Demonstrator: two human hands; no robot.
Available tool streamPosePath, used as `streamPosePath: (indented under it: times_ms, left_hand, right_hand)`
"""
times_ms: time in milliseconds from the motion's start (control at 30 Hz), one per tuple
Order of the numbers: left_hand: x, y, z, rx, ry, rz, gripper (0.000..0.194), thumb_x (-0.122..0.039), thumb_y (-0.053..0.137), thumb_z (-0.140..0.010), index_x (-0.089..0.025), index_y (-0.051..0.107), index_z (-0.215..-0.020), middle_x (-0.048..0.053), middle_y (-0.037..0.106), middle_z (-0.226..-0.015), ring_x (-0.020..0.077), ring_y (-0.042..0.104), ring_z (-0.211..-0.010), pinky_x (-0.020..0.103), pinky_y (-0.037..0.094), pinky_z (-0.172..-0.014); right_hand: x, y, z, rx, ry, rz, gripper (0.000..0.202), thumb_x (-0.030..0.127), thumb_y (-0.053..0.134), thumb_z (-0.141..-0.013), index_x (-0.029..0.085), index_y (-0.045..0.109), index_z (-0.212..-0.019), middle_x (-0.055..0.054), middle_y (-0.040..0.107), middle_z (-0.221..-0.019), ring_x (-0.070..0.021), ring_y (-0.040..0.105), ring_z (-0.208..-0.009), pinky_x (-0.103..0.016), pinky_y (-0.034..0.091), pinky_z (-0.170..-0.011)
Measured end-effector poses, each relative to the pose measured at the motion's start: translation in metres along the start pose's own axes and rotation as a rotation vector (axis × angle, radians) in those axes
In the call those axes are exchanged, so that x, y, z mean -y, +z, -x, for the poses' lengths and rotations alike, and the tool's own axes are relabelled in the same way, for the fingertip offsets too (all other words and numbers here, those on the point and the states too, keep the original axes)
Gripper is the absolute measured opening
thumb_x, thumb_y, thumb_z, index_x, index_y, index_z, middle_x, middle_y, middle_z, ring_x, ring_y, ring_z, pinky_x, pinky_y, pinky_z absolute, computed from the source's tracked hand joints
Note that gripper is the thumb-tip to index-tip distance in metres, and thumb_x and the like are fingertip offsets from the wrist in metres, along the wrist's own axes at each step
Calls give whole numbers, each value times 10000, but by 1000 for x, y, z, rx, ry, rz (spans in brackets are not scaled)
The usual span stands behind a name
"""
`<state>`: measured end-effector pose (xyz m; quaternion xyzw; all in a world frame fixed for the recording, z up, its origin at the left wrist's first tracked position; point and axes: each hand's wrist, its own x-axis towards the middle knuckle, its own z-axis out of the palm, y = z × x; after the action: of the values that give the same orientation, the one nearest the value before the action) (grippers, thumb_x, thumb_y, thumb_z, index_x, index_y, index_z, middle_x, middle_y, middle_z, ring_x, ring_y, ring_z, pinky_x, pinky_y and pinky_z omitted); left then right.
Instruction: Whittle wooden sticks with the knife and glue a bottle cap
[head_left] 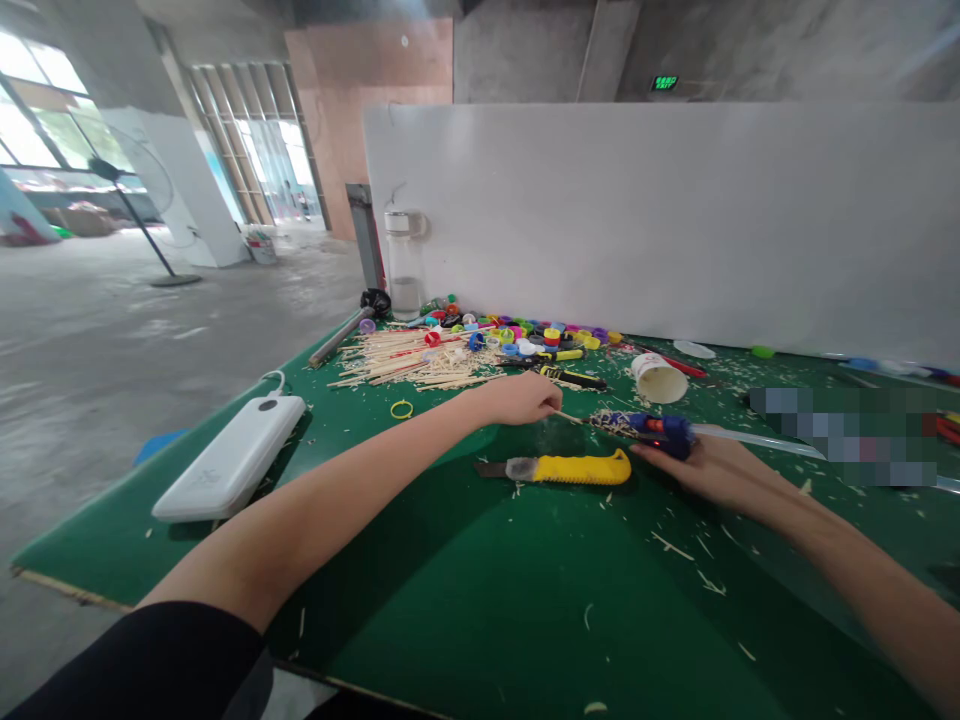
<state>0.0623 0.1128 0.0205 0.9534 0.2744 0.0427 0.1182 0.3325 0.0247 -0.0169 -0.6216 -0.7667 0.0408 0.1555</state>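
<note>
my left forearm (345,480) comes in from eight o'clock, bare below a dark sleeve (142,660), and runs long and nearly straight toward two o'clock. at its end my left grip (529,397) sits a little toward four o'clock from the middle of my view, back of the hand upward, fingers curled and pinched together. my right forearm (817,525), also bare, enters from four o'clock and points toward ten. my right grip (696,466) is wrapped round, partly hidden, one digit stretched toward nine o'clock.
</note>
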Motion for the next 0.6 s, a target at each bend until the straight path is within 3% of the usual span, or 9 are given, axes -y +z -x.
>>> streamPosePath:
  times_ms: [133, 300, 600]
  left_hand:
    - [1, 1, 0, 2, -15, 10, 240, -182, 437, -866, -154, 639, -994, 87, 661, -1037, 165, 579, -852, 264, 448, -692]
    - [8, 6, -3, -11, 6, 19, 227, -200, 441, -866, -156, 631, -983, 83, 652, -1033, 162, 576, -837, 259, 437, -660]
    - [7, 6, -2, -17, 12, 20, 194, -195, 437, -853, -150, 599, -949, 82, 633, -1012, 165, 564, -817, 272, 419, -628]
  right_hand:
    - [5, -6, 1, 87, 36, 32, 503, 670, 424, -804, 237, 499, -557, 0, 431, -400, -177, 479, -428, -313, 327, -423]
    - [4, -6, 2, 83, 70, 46, 514, 674, 437, -799, 235, 467, -534, 0, 433, -390, -163, 465, -398, -304, 307, -398]
    - [2, -3, 4, 41, 43, 6, 430, 629, 482, -797, 233, 593, -671, 4, 498, -419, -173, 514, -418, -293, 337, -400]
